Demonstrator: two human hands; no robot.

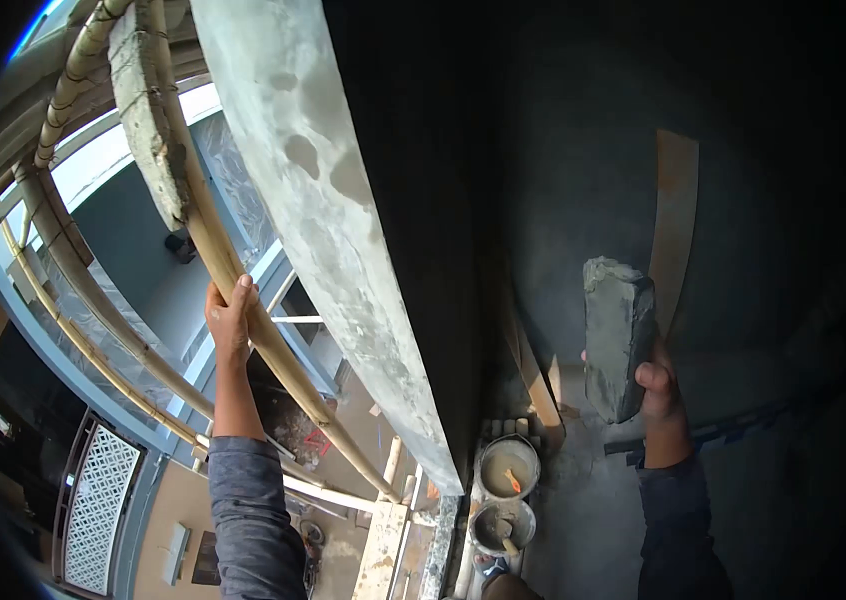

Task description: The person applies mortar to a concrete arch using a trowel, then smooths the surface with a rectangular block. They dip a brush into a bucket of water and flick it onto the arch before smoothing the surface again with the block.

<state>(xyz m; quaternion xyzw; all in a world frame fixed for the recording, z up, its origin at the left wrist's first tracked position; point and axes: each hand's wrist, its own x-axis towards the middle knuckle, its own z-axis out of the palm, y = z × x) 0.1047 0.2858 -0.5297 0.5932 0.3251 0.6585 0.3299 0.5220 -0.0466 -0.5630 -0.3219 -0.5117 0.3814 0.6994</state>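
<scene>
My left hand (pixel 230 318) is wrapped around a long wooden scaffold pole (pixel 288 370) on the left, thumb on top. At the right, my right hand (pixel 659 385) holds up a grey, cement-coated block (pixel 613 335), about the shape of a brick. The thumb presses its right edge and a fingertip shows at its left edge; the other fingers are hidden behind it. Between my hands stands a narrow wall face (pixel 343 250) of pale plaster with darker damp patches.
Below stand a bucket (pixel 484 480) of cloudy liquid with an orange-handled tool (pixel 513 480) and a bucket (pixel 476 533) holding mortar and a trowel (pixel 508 540). A long flat strip (pixel 676 200) leans at the right. Left of the wall, scaffold poles (pixel 73 250) overlook a drop to ground level.
</scene>
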